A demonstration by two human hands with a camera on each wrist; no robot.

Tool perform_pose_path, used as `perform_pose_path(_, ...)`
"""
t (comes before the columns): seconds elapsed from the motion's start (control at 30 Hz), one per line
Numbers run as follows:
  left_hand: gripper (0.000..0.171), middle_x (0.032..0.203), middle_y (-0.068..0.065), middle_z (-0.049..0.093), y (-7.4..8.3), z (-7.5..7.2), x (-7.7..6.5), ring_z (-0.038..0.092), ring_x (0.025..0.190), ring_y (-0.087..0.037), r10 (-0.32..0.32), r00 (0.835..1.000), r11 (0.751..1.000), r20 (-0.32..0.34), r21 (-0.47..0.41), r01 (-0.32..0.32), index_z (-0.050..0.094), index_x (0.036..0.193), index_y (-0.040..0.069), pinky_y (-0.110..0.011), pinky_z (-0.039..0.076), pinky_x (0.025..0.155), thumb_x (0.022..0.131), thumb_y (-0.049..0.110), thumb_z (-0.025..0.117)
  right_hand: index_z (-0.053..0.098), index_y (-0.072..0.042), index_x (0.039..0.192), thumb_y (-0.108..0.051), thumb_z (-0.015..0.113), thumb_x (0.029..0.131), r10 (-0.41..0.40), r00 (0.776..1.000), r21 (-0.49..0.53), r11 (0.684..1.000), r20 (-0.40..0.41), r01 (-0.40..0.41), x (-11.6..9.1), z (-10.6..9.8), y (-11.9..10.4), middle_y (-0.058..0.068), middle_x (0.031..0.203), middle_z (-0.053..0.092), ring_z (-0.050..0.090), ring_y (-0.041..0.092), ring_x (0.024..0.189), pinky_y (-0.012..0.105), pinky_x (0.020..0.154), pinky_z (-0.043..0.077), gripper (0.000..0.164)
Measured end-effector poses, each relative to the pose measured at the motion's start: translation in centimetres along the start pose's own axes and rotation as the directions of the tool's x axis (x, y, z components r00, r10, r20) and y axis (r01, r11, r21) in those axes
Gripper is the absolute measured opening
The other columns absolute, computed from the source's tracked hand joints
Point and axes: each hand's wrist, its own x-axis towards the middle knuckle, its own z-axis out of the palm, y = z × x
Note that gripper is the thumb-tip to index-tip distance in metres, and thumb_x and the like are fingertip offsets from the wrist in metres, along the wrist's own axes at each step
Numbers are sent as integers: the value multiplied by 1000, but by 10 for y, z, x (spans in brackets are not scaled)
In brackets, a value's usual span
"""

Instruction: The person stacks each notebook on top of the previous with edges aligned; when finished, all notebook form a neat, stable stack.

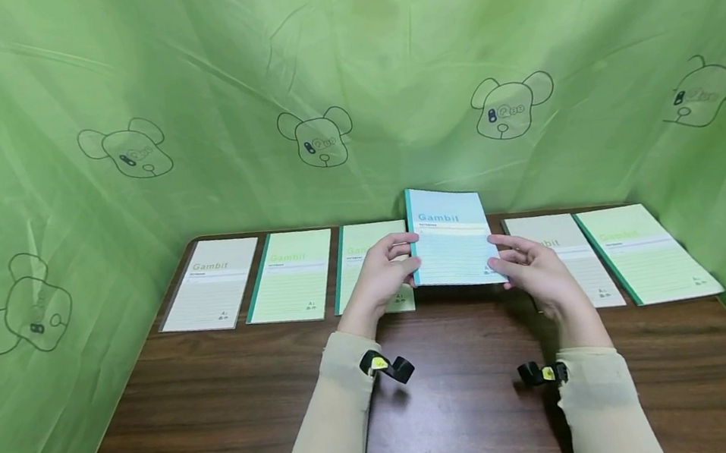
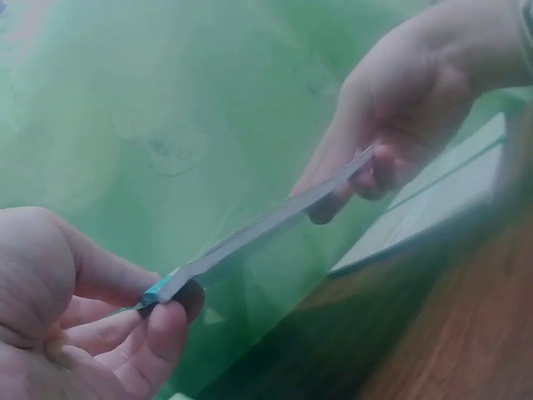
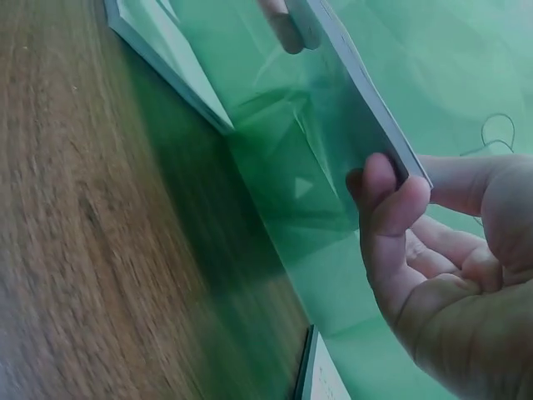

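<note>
A blue notebook (image 1: pixel 451 245) with a teal spine and "Gambit" on its cover is held up above the table, tilted toward the head camera. My left hand (image 1: pixel 382 270) pinches its spine edge between thumb and fingers. At the opposite edge, my right hand (image 1: pixel 537 268) pinches the lower right corner. The left wrist view shows the notebook (image 2: pixel 258 229) edge-on between both hands. In the right wrist view, the thumb and fingers of the right hand (image 3: pixel 458 258) grip its corner, and a gap separates it from the tabletop.
On the brown table (image 1: pixel 454 398) lie a grey notebook (image 1: pixel 208 285), a green notebook (image 1: pixel 290 276) and another green one (image 1: pixel 407 299) partly behind my left hand. Rightward are a second grey notebook (image 1: pixel 588 266) and a green one (image 1: pixel 649 254). A green curtain (image 1: pixel 393 39) stands behind.
</note>
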Motion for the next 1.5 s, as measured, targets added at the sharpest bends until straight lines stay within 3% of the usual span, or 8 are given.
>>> perform_pose_path(0.2,44,139,-16,65,6,-23,-4,65,72,-18,12,999,997,41,80,-15,66,142,10,-51,63,75,101,-4,69,57,-2,155,-14,78,103,-48,998,-12,999,-29,48,3,18,-1,-3,106,77,67,9,84,24,68,59,57)
perform_pose_path(0.4,47,137,-17,62,9,-60,-10,70,84,-23,14,998,988,69,155,-24,63,144,12,-52,63,79,100,-3,70,61,-3,152,-9,78,102,-92,995,6,996,-45,93,8,54,-1,9,110,78,66,8,75,24,68,58,53)
perform_pose_path(0.53,46,133,-18,59,9,-86,-16,68,84,-25,-8,997,975,76,222,-9,61,145,13,-58,62,82,102,-1,70,62,-4,151,-6,78,102,-117,992,7,993,-45,117,12,80,0,18,113,78,67,10,72,26,67,59,52)
perform_pose_path(0.73,47,121,-17,57,9,-110,-25,63,82,-35,-52,997,947,60,321,30,59,146,11,-49,62,77,102,-3,68,59,-11,155,-11,77,103,-116,992,-122,985,46,121,13,104,5,21,128,75,70,29,76,38,60,59,55)
perform_pose_path(0.87,47,119,-18,55,6,-118,-28,63,81,-38,-98,994,929,42,362,76,58,145,9,-44,62,74,102,-5,68,56,-14,158,-12,75,104,-106,991,-193,974,87,121,16,115,6,21,137,70,68,33,78,36,60,57,57)
perform_pose_path(1.07,47,125,-22,54,-1,-124,-30,62,69,-28,-145,989,902,12,413,127,57,144,4,-37,60,67,100,-8,67,57,-11,158,-13,76,104,-65,993,-271,958,103,91,19,130,3,19,135,68,61,18,75,32,68,54,58)
perform_pose_path(1.23,45,125,-23,54,-6,-128,-29,60,67,-25,-154,988,890,5,436,136,58,143,2,-34,58,64,99,-9,66,58,-11,157,-14,77,104,-45,993,-322,944,112,79,22,136,7,18,134,66,62,17,77,35,79,54,57)
perform_pose_path(1.5,45,118,-20,57,-7,-128,-28,59,69,-25,-148,989,883,-24,447,143,58,142,0,-34,58,64,98,-6,68,59,-11,155,-14,80,101,-28,996,-346,937,81,54,26,139,10,17,138,66,67,16,79,34,76,55,58)
